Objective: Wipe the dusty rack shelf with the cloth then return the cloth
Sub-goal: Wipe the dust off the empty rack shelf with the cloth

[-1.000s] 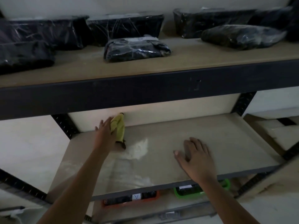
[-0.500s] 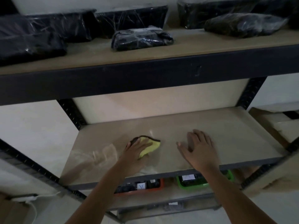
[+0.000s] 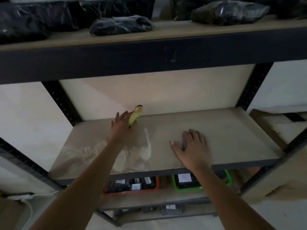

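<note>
Two hands on the shelf (image 3: 232, 130): the left hand (image 3: 120, 126) pins the yellow cloth (image 3: 134, 116) under its fingers, one end curling up past the fingertips. Soft, light, best gripped bunched. The right hand (image 3: 191, 146) lies flat, fingers spread. Dust (image 3: 147, 150) streaks sit between them; the grip seems loose.

Two bare forearms, slender, no sleeves in view. Left hand (image 3: 120, 126) and right hand (image 3: 191, 146) bare too: no gloves, rings, watch or wristband to be seen. Short nails.
</note>
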